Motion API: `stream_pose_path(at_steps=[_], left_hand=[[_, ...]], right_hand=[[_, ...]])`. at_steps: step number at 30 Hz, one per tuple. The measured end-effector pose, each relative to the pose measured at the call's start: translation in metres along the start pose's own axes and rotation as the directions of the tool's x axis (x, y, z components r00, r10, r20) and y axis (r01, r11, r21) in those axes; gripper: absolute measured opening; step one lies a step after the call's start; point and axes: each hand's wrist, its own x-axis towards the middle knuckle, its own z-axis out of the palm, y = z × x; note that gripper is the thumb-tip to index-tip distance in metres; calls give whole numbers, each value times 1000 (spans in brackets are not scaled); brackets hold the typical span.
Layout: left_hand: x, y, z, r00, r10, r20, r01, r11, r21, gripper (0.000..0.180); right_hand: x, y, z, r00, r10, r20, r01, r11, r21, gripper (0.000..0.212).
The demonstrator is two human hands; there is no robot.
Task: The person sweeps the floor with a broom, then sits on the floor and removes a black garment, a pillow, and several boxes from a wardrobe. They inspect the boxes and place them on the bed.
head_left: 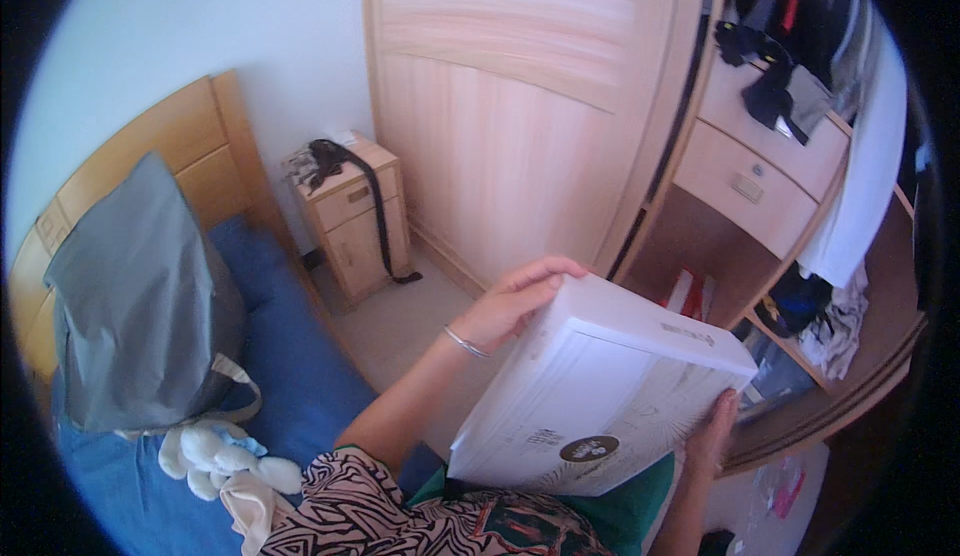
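Note:
A flat white box [600,386] with a dark oval mark and fine line patterns on its face is held tilted in front of my body. My left hand [520,301], with a silver bangle at the wrist, grips its upper left corner. At the box's right side my right hand [712,426] is closed on the edge, its fingers partly hidden behind the box. The lower edge rests close to my patterned shirt [380,506].
To the left, a bed with blue bedding [290,306] carries a large grey bag [150,306] and a white plush toy [225,456]. A nightstand [355,226] with a black strap stands by the sliding wardrobe door [500,136]. At right, the wardrobe's open side shows a drawer [745,181] and hanging clothes.

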Motion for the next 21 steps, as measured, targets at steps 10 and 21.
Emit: stream_pose_path(at_steps=[10, 21], left_hand=[[-2, -13, 9, 993, 46, 112, -37, 996, -80, 30], [-26, -35, 13, 973, 228, -33, -214, 948, 238, 102]], right_hand=[[1, -50, 39, 956, -202, 213, 233, 964, -129, 71], [34, -54, 40, 938, -196, 285, 290, 896, -338, 61]])
